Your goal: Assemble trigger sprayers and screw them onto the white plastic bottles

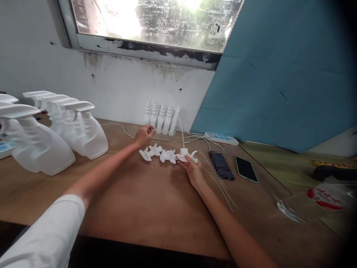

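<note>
My right hand [192, 169] is closed around a white spray trigger head [187, 158], whose thin white dip tube [182, 130] points upward. To its left on the table lie several loose white trigger heads [167, 156]. My left hand [144, 136] reaches toward the wall with its fingers curled. It overlaps the lower part of the leftmost white bottle [147, 111] in a row of upright ribbed bottles [161, 119]. Whether the fingers touch that bottle, or what they hold, I cannot make out.
Assembled white spray bottles [95, 139] stand in rows at the left. On the right are a power strip [221, 139], a pixelated dark object [221, 165], a phone [246, 169], loose thin tubes [220, 188] and a clear plastic bottle [315, 201]. A white cable [122, 128] runs along the wall.
</note>
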Available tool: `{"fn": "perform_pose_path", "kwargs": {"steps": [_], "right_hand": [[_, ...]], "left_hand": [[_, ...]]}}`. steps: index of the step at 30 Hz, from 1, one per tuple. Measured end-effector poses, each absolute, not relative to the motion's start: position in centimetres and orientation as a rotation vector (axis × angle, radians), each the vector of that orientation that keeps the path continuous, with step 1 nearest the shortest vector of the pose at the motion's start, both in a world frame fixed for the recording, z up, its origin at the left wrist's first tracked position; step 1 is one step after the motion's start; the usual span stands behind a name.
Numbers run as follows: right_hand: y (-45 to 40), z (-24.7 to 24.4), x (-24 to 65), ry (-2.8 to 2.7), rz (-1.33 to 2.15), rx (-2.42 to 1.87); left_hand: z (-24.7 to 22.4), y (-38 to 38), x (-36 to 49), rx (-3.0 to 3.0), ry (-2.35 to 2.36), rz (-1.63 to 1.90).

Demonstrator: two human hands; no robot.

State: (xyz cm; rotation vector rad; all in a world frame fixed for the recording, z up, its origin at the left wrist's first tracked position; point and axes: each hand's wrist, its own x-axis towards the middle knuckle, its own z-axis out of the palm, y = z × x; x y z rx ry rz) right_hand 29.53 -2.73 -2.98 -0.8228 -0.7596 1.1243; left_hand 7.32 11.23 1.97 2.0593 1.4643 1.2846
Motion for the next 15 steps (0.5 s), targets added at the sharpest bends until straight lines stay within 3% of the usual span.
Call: {"fn": "perform_pose_path", "kwargs": {"steps": [8,15], "right_hand": [[-1.1,-2.4,33.7,-0.697,0.785,-0.849],[-0.8,-1.2,35.5,-0.711,0.681,-0.799]], "left_hand": [[0.5,22.7,8.8,1.676,1.749,1.394],[-0.3,18.8,5.5,1.71,1.791,1.471]]}}
